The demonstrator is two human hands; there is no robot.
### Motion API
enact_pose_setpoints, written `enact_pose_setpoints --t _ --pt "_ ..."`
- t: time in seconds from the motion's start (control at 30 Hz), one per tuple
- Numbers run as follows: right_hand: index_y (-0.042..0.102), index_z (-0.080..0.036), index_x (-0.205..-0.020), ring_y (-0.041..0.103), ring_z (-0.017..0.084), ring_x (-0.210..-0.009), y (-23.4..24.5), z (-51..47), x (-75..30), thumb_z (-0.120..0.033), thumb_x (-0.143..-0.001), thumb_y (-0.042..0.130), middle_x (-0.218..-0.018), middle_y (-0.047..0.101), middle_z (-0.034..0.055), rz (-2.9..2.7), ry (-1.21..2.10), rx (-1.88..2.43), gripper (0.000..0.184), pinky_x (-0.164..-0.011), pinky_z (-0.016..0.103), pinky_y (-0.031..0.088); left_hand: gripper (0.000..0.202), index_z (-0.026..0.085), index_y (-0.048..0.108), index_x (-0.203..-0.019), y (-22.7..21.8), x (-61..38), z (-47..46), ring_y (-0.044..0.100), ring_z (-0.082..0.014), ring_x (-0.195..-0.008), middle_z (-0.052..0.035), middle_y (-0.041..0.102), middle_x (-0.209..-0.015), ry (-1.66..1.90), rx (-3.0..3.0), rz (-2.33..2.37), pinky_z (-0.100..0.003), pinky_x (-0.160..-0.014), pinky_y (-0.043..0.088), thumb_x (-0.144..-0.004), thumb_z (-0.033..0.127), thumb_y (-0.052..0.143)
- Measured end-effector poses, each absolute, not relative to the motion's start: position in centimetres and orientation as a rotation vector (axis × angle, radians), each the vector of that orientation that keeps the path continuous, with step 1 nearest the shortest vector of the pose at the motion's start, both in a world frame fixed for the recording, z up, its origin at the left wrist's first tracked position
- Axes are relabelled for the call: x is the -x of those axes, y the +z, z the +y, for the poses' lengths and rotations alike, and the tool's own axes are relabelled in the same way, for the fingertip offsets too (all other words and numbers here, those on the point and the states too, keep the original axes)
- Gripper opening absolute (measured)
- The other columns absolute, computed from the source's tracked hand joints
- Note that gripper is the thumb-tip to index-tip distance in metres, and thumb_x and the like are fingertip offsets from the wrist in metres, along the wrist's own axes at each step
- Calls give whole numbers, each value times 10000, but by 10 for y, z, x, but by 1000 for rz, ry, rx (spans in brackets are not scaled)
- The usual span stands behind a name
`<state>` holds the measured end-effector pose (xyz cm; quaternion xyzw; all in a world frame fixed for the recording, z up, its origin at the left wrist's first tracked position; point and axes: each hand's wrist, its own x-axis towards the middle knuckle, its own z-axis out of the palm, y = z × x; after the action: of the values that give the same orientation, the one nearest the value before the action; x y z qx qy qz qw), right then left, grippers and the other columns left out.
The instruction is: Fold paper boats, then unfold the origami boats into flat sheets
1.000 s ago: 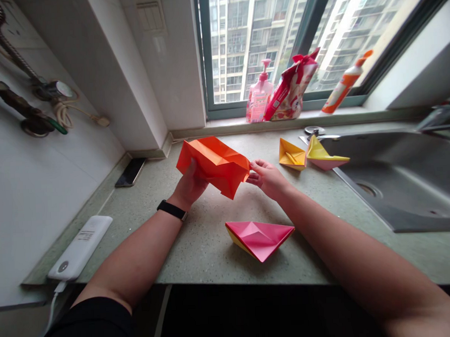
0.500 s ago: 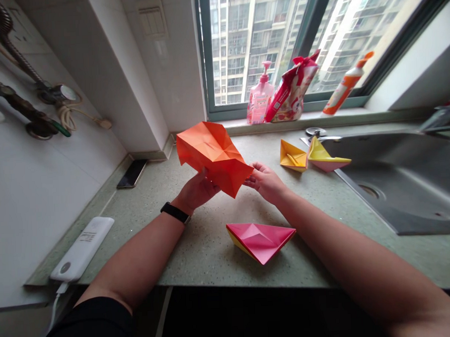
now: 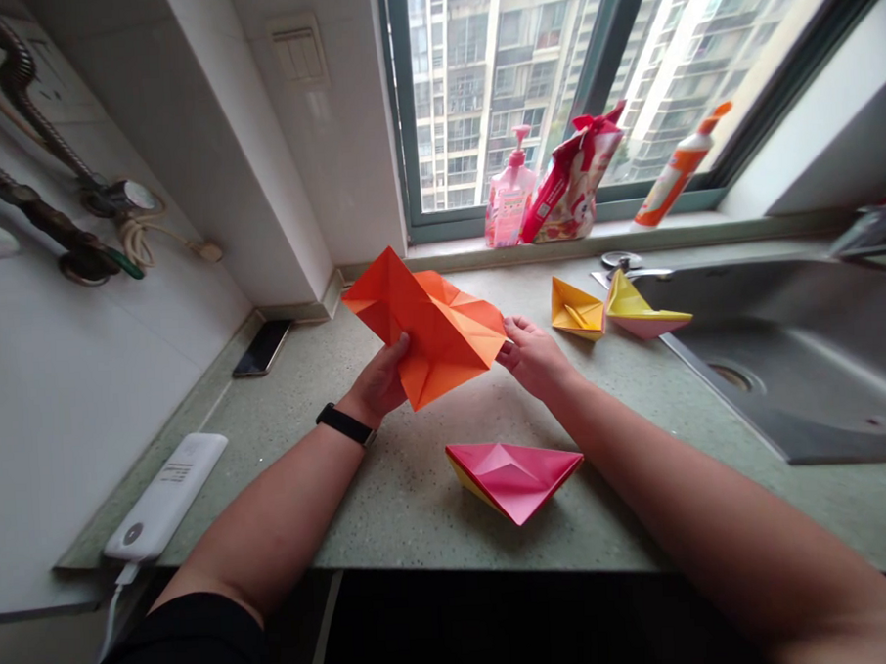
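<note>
Orange creased paper [image 3: 447,337] sits smack between the left hand [image 3: 379,382], clamped on its near-left edge, and right hand [image 3: 538,359], pinching its right end.

Kitchen, likely home: metal sink [image 3: 840,354] in speckled counter [image 3: 399,505], pump bottle [image 3: 509,210] on windowsill [image 3: 443,250], wall pipes [image 3: 45,217].
</note>
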<state>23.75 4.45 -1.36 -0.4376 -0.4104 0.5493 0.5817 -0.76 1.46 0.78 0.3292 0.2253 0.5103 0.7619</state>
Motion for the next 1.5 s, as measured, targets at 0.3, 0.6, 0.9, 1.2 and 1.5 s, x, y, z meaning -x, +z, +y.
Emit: enact_pose_setpoints --t 0.3,0.6,0.9,1.2,1.5 --pt "475 -297 -934 712 163 -740 -1 57 -274 -528 -985 706 -873 690 -26 -936 988 1042 331 -770 345 655 364 189 776 -1138 5 22 40 753 -303 -1271 -99 834 -1199 1411 -730 616 -432 -1127 592 -831 255 960" --pt "497 -276 -911 704 149 -661 1 56 -277 -315 -1006 685 -813 644 -35 -841 1057 1177 214 -692 323 663 337 181 757 -1026 -5 31 52 755 -137 -757 -28 825 -942 1456 -718 895 -248 -760 586 -777 183 983" --pt "504 -273 -921 686 136 -666 2 59 -281 -521 -958 756 -821 663 -39 -971 881 1045 355 -635 289 654 157 209 693 -966 0 29 51 743 -135 -740 15 787 -898 1375 -595 863 -259 -729 584 -890 89 761" --pt "553 -279 -904 620 151 -681 8 39 -263 -577 -902 800 -811 597 -23 -1306 703 857 388 -603 290 625 209 157 751 -1172 4 22 43 817 -214 -931 -75 839 -1000 1279 -645 768 -305 -868 661 -1025 304 721" --pt "482 -273 -955 681 135 -634 -1 57 -275 -526 -958 720 -844 623 -34 -1031 768 1083 348 -590 294 653 302 159 719 -1325 5 27 54 798 -254 -1192 -122 842 -1173 1535 -544 923 -382 -1033 655 -1132 323 555"
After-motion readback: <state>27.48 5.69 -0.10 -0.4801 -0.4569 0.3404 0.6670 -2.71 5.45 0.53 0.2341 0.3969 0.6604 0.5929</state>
